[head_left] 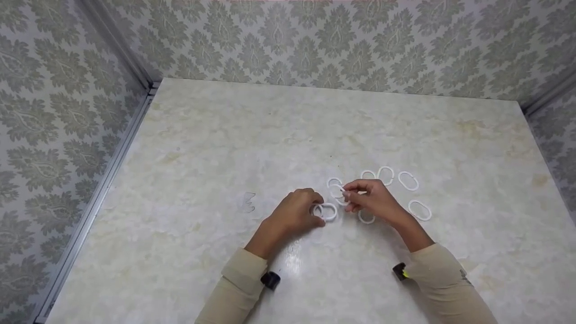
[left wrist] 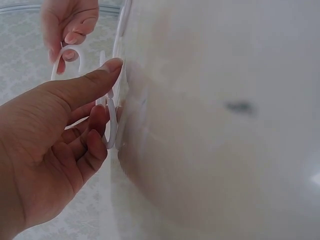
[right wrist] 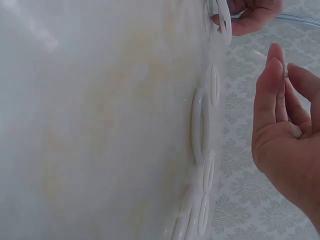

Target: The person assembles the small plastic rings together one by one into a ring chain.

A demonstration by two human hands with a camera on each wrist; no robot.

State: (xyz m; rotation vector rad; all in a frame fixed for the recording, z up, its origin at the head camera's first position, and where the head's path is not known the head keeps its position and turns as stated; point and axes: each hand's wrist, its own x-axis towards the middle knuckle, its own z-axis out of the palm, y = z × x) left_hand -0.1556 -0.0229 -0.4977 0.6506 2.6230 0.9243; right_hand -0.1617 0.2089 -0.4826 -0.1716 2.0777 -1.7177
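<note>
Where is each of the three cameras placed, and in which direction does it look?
Head: sits high, looks forward and down at the table and white rings; shows both forearms, the left hand and right hand.
Left wrist: sits behind the left hand, looks along the tabletop; shows its grip on a ring, with the right hand beyond.
Right wrist: sits behind the right hand, looks along the tabletop at a row of rings.
Shared: both wrist views show the opposite hand.
</note>
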